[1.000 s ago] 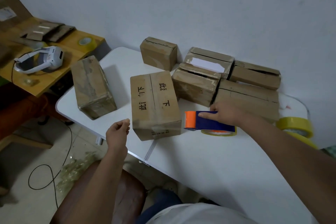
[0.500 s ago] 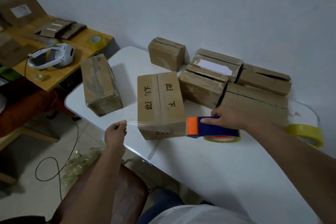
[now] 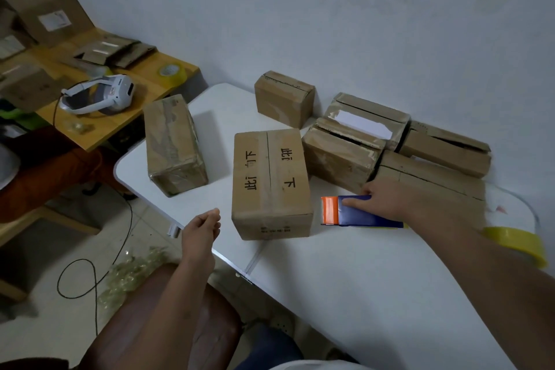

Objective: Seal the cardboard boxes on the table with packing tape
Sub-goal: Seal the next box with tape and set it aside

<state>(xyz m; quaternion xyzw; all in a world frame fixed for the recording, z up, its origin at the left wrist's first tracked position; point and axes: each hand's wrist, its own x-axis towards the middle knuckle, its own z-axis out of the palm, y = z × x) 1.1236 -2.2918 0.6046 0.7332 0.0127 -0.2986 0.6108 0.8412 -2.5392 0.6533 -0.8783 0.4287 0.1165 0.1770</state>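
Observation:
A closed cardboard box with black characters (image 3: 270,183) stands in the middle of the white table (image 3: 360,279). My right hand (image 3: 387,203) grips the blue and orange tape dispenser (image 3: 357,211), which sits against the box's near right corner. My left hand (image 3: 201,230) hovers off the table's edge, left of the box, thumb and fingertips pinched together as on a clear tape end; the strip itself hardly shows. A tape-wrapped box (image 3: 174,144) lies to the left. A small box (image 3: 283,97) and several boxes with open flaps (image 3: 342,153) stand at the back.
A yellow tape roll (image 3: 516,242) lies at the table's right end. A wooden side table (image 3: 129,120) on the left carries a white headset (image 3: 99,94), another tape roll (image 3: 171,73) and flat cardboard. A black cable (image 3: 90,273) loops on the floor by a brown seat (image 3: 168,324).
Half a second ago a clear tape strip showed between my left hand and the box front; now it is barely visible. Both hands keep nearly the same places.

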